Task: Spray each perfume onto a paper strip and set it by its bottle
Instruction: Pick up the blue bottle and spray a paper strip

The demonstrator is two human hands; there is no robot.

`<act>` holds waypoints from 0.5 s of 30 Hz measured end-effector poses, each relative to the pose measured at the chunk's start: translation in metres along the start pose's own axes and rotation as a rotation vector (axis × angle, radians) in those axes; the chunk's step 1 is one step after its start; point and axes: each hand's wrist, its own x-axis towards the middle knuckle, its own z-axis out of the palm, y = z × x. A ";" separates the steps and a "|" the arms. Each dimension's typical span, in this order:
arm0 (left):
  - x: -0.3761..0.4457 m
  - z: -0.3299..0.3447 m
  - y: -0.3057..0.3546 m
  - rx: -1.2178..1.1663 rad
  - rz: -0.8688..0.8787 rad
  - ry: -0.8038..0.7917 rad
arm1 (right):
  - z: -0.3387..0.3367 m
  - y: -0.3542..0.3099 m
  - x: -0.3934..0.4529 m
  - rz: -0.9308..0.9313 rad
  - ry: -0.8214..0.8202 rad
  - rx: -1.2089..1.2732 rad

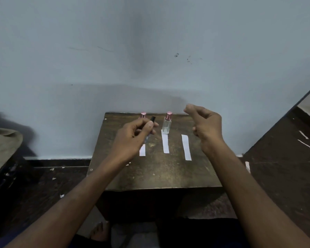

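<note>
My left hand (134, 135) grips a slim clear perfume vial with a black cap (151, 122), tilted above the left side of a small dark wooden table (159, 174). Behind it stands a pink-capped bottle (143, 115), mostly hidden by my fingers. A second clear bottle with a pink cap (167, 122) stands upright at the back middle, on the far end of a paper strip (165, 144). Another strip (142, 150) lies partly under my left hand, and a third strip (186, 147) lies to the right. My right hand (204, 126) hovers above the table's right side, fingers loosely curled, holding nothing.
The table stands against a pale blue wall (150, 51). Paper scraps (304, 140) lie on the dark floor to the right, and one strip (247, 167) lies by the table's right edge. A tan cloth object (2, 145) sits at the left. My foot (100, 231) shows below.
</note>
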 end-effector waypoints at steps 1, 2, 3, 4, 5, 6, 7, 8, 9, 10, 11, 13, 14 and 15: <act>0.002 0.002 -0.002 0.004 -0.011 0.017 | 0.000 0.000 0.002 -0.054 -0.005 -0.081; 0.004 0.006 -0.003 0.013 -0.011 0.022 | -0.001 -0.001 0.003 -0.114 -0.013 -0.174; 0.004 0.011 -0.004 0.024 -0.005 0.018 | -0.001 -0.002 0.005 -0.179 -0.030 -0.280; 0.006 0.016 -0.004 0.036 0.008 0.005 | -0.002 -0.002 0.006 -0.227 -0.047 -0.391; 0.007 0.020 -0.003 0.048 0.018 -0.013 | -0.002 0.000 0.008 -0.260 -0.065 -0.497; 0.008 0.024 -0.003 0.059 0.023 -0.030 | 0.000 0.001 0.009 -0.274 -0.072 -0.595; 0.009 0.028 -0.004 0.069 0.025 -0.045 | 0.001 0.004 0.011 -0.280 -0.069 -0.686; 0.011 0.031 -0.003 0.080 0.027 -0.060 | 0.002 0.006 0.013 -0.284 -0.055 -0.769; 0.013 0.034 -0.003 0.095 0.031 -0.070 | 0.002 0.008 0.016 -0.286 -0.042 -0.830; 0.015 0.036 -0.002 0.113 0.038 -0.075 | 0.001 0.010 0.019 -0.278 -0.035 -0.865; 0.016 0.038 -0.001 0.133 0.049 -0.072 | -0.001 0.012 0.022 -0.265 -0.034 -0.878; 0.019 0.041 0.001 0.167 0.061 -0.050 | -0.005 0.015 0.028 -0.231 -0.037 -0.870; 0.020 0.043 0.000 0.177 0.059 -0.039 | -0.007 0.016 0.030 -0.211 -0.036 -0.866; 0.021 0.045 0.000 0.186 0.053 -0.028 | -0.009 0.018 0.034 -0.195 -0.034 -0.864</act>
